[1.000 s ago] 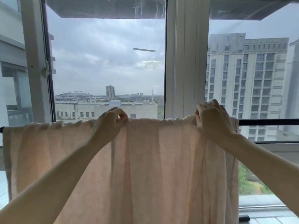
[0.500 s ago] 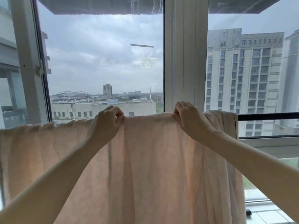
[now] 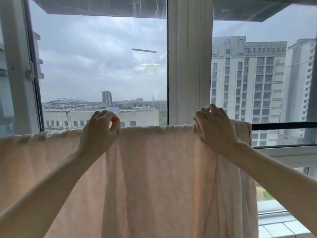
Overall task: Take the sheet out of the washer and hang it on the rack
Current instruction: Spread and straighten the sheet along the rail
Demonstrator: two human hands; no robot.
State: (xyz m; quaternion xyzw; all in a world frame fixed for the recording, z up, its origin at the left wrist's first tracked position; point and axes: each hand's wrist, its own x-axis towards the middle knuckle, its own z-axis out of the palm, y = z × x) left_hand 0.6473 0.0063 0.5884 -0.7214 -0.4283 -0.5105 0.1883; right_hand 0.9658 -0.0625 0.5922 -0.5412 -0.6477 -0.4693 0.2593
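Spread further apart than a moment ago — pinching sheet (image 3: 154, 169) top with left hand (image 3: 99, 133) and right hand (image 3: 214, 127), probably to smooth it along rack (image 3: 283, 126).

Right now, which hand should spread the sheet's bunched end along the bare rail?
Probably the right hand: it grips the sheet beside the bunched folds, nearest the bare rail. The left hand is farther off.

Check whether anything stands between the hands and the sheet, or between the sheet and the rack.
Nothing visible does. The left hand and right hand both grip the sheet at its top edge, where it drapes over the rack bar.
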